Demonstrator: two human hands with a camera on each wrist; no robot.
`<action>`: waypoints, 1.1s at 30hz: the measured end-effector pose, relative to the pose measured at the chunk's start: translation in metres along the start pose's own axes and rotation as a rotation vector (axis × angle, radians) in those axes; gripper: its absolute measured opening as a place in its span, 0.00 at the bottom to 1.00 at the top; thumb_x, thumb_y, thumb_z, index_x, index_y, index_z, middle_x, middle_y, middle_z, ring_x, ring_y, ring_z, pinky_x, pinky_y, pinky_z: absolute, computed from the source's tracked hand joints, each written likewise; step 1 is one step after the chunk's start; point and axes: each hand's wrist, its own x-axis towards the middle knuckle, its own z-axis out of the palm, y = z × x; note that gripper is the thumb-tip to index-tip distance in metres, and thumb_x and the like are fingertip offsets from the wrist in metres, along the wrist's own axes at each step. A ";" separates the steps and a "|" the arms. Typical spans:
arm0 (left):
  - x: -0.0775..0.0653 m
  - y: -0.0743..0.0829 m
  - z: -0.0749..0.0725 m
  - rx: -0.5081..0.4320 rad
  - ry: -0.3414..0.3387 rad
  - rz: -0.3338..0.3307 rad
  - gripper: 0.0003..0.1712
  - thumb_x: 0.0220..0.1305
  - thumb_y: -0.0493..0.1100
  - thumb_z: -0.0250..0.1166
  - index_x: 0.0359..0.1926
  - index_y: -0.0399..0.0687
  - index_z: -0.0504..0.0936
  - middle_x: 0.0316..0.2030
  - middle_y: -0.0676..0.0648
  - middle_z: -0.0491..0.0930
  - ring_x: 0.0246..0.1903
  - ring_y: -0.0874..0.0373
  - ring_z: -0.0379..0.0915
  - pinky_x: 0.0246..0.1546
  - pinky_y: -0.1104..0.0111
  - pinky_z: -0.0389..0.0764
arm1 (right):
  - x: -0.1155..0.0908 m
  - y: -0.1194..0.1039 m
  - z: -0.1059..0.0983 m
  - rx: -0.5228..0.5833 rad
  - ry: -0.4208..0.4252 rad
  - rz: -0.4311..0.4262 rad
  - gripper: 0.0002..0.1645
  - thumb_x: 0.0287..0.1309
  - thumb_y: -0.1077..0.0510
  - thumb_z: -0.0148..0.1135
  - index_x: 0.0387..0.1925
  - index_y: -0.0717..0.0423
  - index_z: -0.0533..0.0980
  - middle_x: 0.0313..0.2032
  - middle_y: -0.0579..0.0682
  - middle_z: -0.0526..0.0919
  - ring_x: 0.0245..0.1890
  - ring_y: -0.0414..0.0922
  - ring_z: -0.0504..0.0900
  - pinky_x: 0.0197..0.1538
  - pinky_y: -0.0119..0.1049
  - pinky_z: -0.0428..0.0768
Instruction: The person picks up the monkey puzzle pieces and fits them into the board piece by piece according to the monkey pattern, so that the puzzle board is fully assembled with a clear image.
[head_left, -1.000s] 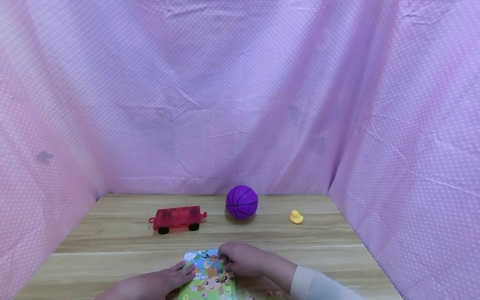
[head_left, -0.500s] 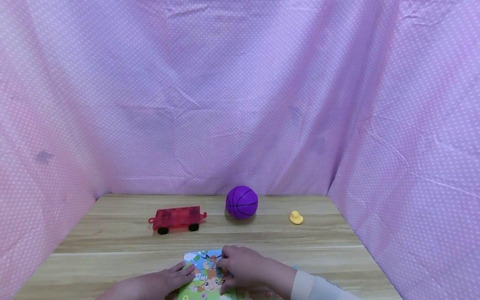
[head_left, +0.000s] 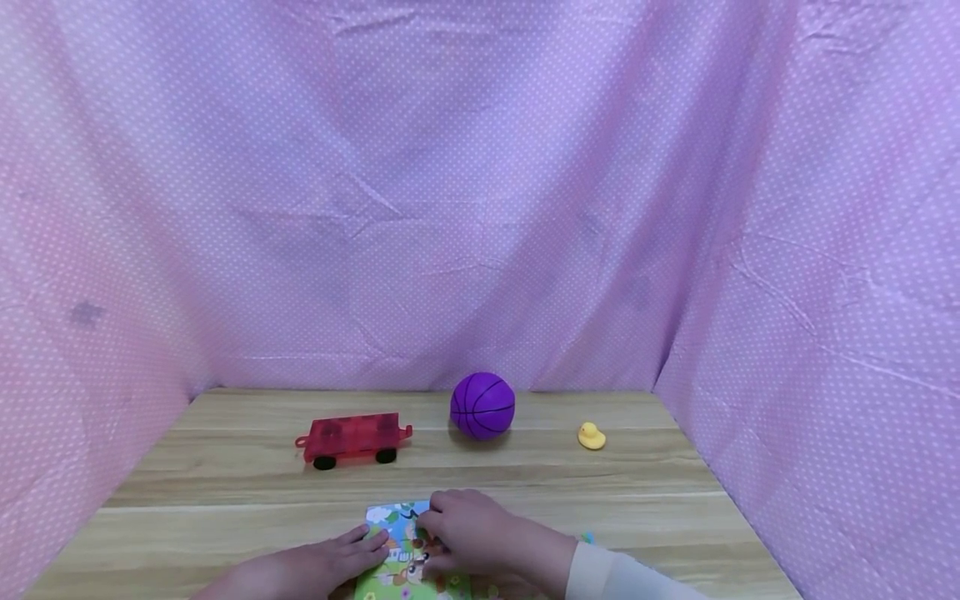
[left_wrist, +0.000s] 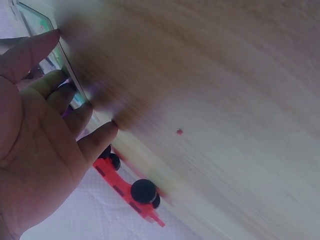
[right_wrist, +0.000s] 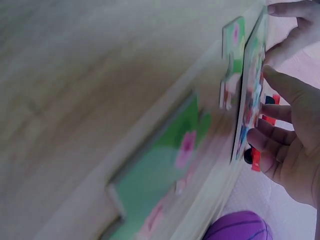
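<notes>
A jigsaw puzzle (head_left: 397, 586) with a cartoon monkey picture lies flat at the front middle of the table. My left hand (head_left: 318, 565) rests on its left edge with fairly straight fingers. In the left wrist view, those fingertips touch the puzzle's rim. Over the upper right part of the puzzle, my right hand (head_left: 476, 533) pinches a puzzle piece (head_left: 430, 546), mostly hidden by the thumb and fingers. The right wrist view has the right hand's bent fingers against the puzzle face. Loose green and pink puzzle pieces (right_wrist: 157, 157) lie on the table to the right.
A red toy wagon (head_left: 354, 437) with black wheels stands at the back left. Beside it are a purple ball (head_left: 482, 406) and a small yellow duck (head_left: 591, 436). Pink dotted cloth (head_left: 480, 208) hangs around the wooden table (head_left: 240, 483).
My right hand has moved down, then left across the puzzle, covering more of the monkey picture. The left hand has stayed in place. Another loose piece shows behind the right forearm.
</notes>
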 end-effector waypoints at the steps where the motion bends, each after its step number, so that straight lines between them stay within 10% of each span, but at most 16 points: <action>1: -0.001 0.001 -0.001 -0.005 0.000 -0.005 0.41 0.64 0.65 0.60 0.74 0.62 0.61 0.74 0.55 0.58 0.73 0.49 0.53 0.61 0.66 0.73 | 0.003 -0.001 0.001 -0.010 -0.002 -0.004 0.30 0.59 0.27 0.55 0.56 0.36 0.75 0.37 0.34 0.71 0.33 0.30 0.66 0.41 0.26 0.72; 33: -0.002 0.002 0.003 0.184 0.077 0.091 0.42 0.64 0.71 0.53 0.74 0.60 0.62 0.73 0.55 0.60 0.72 0.48 0.56 0.58 0.64 0.76 | 0.017 -0.006 0.011 -0.081 0.002 -0.077 0.28 0.60 0.27 0.52 0.56 0.31 0.75 0.48 0.33 0.73 0.44 0.31 0.69 0.47 0.25 0.72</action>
